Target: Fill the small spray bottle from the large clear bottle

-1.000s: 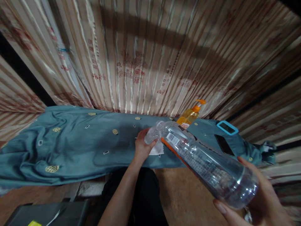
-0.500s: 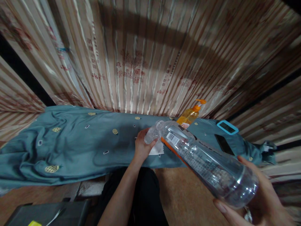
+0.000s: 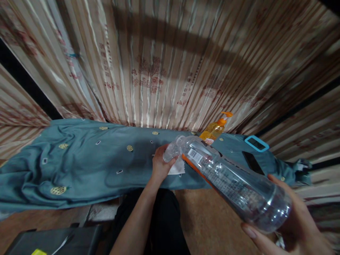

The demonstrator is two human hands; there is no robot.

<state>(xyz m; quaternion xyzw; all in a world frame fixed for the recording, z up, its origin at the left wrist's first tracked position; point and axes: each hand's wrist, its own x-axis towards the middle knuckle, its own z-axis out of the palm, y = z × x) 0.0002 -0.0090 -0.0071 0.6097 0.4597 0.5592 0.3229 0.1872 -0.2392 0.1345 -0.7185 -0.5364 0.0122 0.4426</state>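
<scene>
My right hand (image 3: 297,219) grips the base end of a large clear plastic bottle (image 3: 233,184). The bottle has a printed label with a barcode and lies tilted in the air, its mouth end up and to the left. In my left hand (image 3: 160,164) is a small clear container (image 3: 170,153), fingers wrapped round it, right at the large bottle's mouth. Whether the two touch I cannot tell. Partly hidden behind my left hand, a white tissue (image 3: 178,167) lies on the cloth.
A pump bottle (image 3: 212,131) of orange liquid stands behind the large bottle. Farther right on the green patterned cloth (image 3: 87,156) are a blue-framed device (image 3: 256,143) and a dark phone-like slab (image 3: 252,163). Curtains (image 3: 148,71) hang behind. A dark stool-like surface (image 3: 53,241) is lower left.
Almost nothing differs. Both hands keep their grip, and the large bottle's base end has shifted only very slightly.
</scene>
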